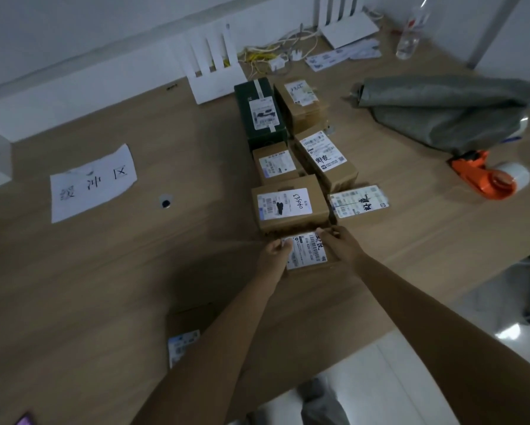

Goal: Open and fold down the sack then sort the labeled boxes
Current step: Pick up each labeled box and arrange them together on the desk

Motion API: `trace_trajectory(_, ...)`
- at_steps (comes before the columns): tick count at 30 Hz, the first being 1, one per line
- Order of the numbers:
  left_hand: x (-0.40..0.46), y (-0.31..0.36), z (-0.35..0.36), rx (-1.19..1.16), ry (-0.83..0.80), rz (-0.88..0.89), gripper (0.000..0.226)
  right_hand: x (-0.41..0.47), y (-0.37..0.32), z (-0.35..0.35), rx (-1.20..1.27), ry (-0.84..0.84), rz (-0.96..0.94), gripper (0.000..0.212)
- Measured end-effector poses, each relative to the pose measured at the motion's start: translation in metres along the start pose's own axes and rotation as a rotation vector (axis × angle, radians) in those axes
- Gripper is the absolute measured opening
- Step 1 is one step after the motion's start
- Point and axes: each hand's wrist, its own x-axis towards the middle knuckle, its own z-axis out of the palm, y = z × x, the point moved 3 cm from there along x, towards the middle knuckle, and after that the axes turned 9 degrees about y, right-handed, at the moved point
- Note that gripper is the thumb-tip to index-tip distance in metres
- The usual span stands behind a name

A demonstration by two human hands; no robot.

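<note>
A small labeled cardboard box [307,252] is gripped between both hands near the middle of the wooden table [104,286], a little toward its near edge. The left hand [276,256] is closed on the box's left side, with the thumb laid over the corner of the label, while the right hand [338,245] is wrapped around the right side, its fingertips curled over the far corner. The box is set just in front of a larger brown box marked 04643 [289,205], close to touching it. Two rows of parcels are ranged from there toward the far edge: a small brown box [277,165] and a dark green box [260,113] in the left row, and a flat labeled parcel [359,201], a brown box with handwritten characters [326,157] and another brown box [300,101] in the right row. The grey sack [447,113] is seen lying crumpled toward the far right corner, well apart from the boxes. An orange tape dispenser [487,176] is placed just in front of it. A paper sign with handwritten characters [92,184] is laid flat toward the left edge. One more labeled box [184,342] is partly hidden under the left forearm, near the near edge.
</note>
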Motion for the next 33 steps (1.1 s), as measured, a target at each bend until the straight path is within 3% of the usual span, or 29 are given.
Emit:
trace_trajectory(7,0.016,0.001,0.008,-0.043,-0.007,-0.005,0.053,0.017,0.007,0.006,0.039,-0.003,-0.026,0.042)
trace_trajectory(10,0.016,0.003,0.004,-0.039,0.016,0.022,0.058,0.011,0.001,0.005,0.048,0.012,-0.042,0.031)
trace_trajectory(13,0.014,0.005,-0.015,-0.017,0.088,0.067,0.058,0.002,-0.006,0.0,-0.045,0.115,-0.153,0.046)
trace_trajectory(20,-0.001,0.02,-0.135,0.073,0.324,0.177,0.054,-0.035,-0.069,0.002,-0.024,0.276,-0.292,0.051)
trace_trajectory(29,-0.086,0.06,-0.289,-0.066,0.58,0.463,0.043,-0.126,-0.173,0.077,0.151,0.146,-0.475,0.05)
trace_trajectory(31,-0.107,0.062,-0.312,-0.206,0.595,0.498,0.038,-0.153,-0.191,0.094,0.184,0.118,-0.528,0.052)
trace_trajectory(33,-0.127,0.063,-0.334,-0.31,0.601,0.549,0.046,-0.18,-0.209,0.108,0.178,0.099,-0.582,0.056)
